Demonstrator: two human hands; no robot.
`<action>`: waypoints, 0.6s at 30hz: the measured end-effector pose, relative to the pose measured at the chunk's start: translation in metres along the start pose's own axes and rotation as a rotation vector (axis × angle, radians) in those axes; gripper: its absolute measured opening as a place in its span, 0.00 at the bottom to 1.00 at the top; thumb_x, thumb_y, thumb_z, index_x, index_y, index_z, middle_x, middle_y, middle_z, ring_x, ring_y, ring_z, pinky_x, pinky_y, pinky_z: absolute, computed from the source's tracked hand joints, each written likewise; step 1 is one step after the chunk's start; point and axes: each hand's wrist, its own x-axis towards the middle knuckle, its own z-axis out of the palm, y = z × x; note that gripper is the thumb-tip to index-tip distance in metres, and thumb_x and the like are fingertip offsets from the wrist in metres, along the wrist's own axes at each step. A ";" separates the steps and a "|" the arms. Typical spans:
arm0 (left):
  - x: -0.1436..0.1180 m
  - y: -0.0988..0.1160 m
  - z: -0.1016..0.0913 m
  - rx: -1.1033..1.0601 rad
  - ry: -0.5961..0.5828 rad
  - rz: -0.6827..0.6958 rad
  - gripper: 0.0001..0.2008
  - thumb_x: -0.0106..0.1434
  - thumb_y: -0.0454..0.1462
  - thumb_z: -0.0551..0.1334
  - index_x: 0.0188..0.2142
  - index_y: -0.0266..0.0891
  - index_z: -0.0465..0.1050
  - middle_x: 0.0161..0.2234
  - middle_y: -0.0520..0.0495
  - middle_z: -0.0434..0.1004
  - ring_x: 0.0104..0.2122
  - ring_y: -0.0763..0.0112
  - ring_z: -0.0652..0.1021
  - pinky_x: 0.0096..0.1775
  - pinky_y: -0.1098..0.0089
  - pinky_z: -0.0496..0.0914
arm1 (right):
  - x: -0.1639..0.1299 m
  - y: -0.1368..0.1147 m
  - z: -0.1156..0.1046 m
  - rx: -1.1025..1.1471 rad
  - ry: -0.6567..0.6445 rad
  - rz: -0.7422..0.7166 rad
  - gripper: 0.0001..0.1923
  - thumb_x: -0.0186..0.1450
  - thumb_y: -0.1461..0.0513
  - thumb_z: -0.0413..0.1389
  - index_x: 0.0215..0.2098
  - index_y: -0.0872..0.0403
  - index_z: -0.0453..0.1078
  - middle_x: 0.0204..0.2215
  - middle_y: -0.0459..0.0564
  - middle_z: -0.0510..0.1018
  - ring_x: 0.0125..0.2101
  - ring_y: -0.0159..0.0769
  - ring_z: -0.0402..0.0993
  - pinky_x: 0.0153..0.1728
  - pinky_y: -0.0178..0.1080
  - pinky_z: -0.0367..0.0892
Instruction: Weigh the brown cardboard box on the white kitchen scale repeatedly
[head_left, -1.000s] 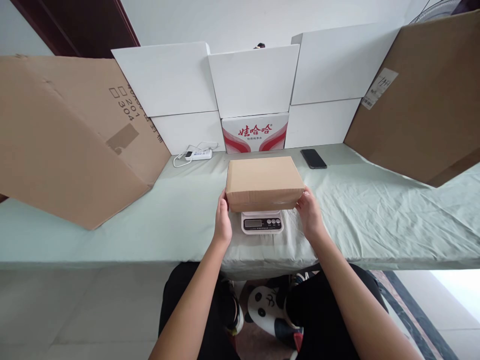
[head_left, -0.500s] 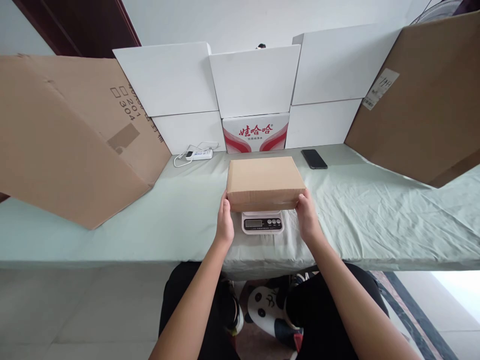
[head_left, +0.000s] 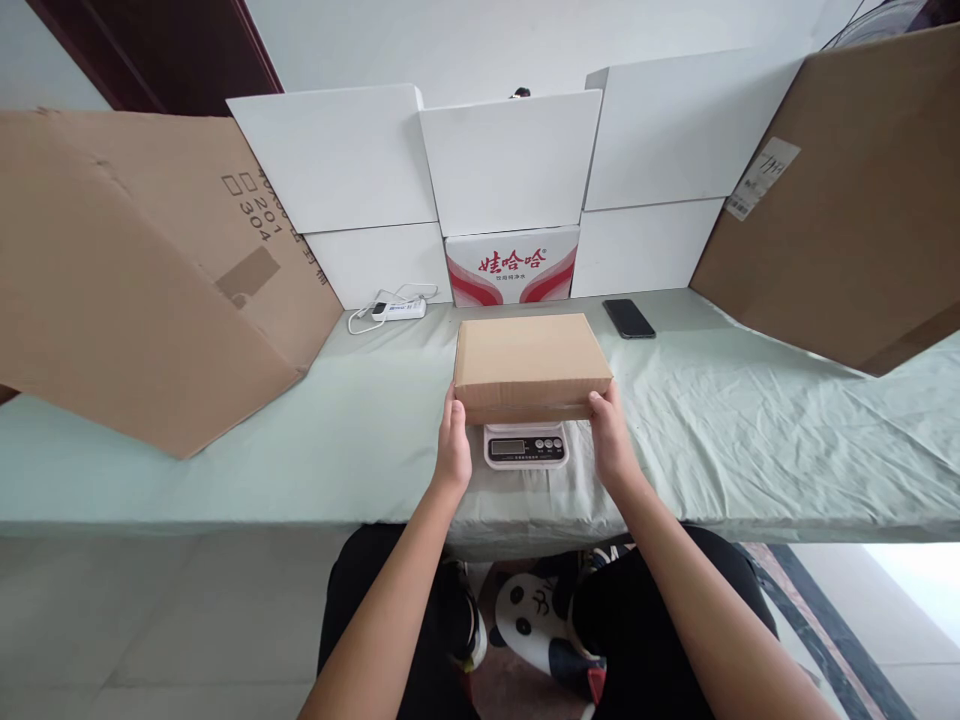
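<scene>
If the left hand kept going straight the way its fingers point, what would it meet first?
The left hand already touches the near left corner of the cardboard box on the scale. Its fingers point away from the person, so it would probably slide along the box's left side, over green cloth.

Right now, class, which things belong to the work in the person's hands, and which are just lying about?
In use: cardboard box, on the scale; left hand and right hand at its near corners.

Lying about: black phone, white power strip, large brown cardboard sheets, white boards.
</scene>
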 end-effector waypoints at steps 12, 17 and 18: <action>-0.002 0.003 0.002 0.022 -0.009 -0.014 0.39 0.77 0.65 0.50 0.78 0.53 0.63 0.80 0.47 0.62 0.82 0.54 0.56 0.79 0.54 0.57 | -0.002 -0.002 0.002 -0.011 0.023 0.022 0.31 0.73 0.47 0.55 0.73 0.40 0.66 0.72 0.48 0.73 0.74 0.55 0.65 0.78 0.62 0.58; -0.003 0.003 0.001 0.030 -0.014 -0.019 0.39 0.76 0.65 0.50 0.78 0.53 0.61 0.81 0.48 0.60 0.83 0.54 0.55 0.80 0.54 0.56 | -0.002 -0.001 0.002 -0.003 0.020 0.023 0.32 0.73 0.47 0.55 0.74 0.41 0.65 0.73 0.48 0.72 0.74 0.54 0.64 0.79 0.61 0.57; -0.003 0.003 0.001 0.035 -0.013 -0.019 0.40 0.76 0.66 0.50 0.78 0.53 0.61 0.81 0.48 0.60 0.83 0.54 0.55 0.80 0.54 0.56 | -0.002 -0.001 0.003 -0.004 0.017 0.023 0.32 0.73 0.46 0.55 0.74 0.40 0.64 0.73 0.48 0.73 0.74 0.54 0.65 0.79 0.61 0.57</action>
